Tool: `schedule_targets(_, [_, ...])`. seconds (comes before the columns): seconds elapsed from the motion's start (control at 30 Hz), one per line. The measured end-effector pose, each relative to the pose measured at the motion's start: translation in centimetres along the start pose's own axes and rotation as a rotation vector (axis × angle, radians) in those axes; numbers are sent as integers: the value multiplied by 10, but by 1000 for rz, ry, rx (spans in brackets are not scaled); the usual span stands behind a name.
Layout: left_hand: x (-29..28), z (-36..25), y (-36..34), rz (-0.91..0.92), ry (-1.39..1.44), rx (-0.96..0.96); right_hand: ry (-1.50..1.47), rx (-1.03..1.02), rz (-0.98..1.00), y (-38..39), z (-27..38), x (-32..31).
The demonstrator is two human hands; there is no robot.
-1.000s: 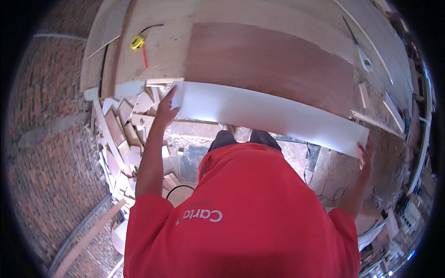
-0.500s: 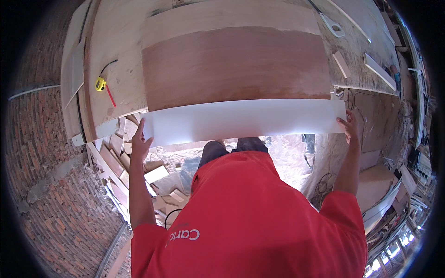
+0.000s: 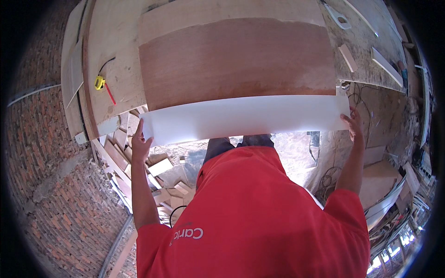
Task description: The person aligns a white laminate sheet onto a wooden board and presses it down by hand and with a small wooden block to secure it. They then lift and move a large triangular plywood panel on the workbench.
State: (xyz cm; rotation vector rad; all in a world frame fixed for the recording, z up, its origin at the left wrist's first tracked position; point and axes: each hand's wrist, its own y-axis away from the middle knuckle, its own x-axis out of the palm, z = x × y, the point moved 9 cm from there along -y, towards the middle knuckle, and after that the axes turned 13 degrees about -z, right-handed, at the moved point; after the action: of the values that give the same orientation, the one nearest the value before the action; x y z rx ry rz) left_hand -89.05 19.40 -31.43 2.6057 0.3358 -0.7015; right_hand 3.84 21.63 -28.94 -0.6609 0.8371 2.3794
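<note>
A long, thin white sheet (image 3: 245,116) stretches across in front of me, bowed slightly in the fisheye picture. My left hand (image 3: 141,142) is closed on its left end, thumb and fingers at the edge. At the opposite end my right hand (image 3: 354,124) grips the right edge, the thumb on the upper face and some fingers hidden beneath. The sheet's far edge lies along the near edge of a reddish-brown wooden board (image 3: 238,60); whether they touch I cannot tell. That board rests on a large worktable (image 3: 116,41).
On the table's left lie a yellow tape measure (image 3: 99,82) and a red pencil-like stick (image 3: 110,94). A white-handled saw (image 3: 337,17) and a wood strip (image 3: 386,67) lie at the right. Offcuts (image 3: 116,155) pile below left, beside a brick wall (image 3: 51,148).
The whole view has shifted slightly, and the table's things sit a little differently in it. Both hands keep hold of the white sheet, which stays along the board's near edge.
</note>
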Motion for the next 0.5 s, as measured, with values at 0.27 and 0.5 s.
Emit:
schedule_targets(0.27, [-2, -14, 10, -2, -53, -56, 11, 1, 48, 13, 3, -1])
schedule_targets(0.5, [-5, -2, 4, -16, -135, -4, -12, 16, 27, 1, -16, 0])
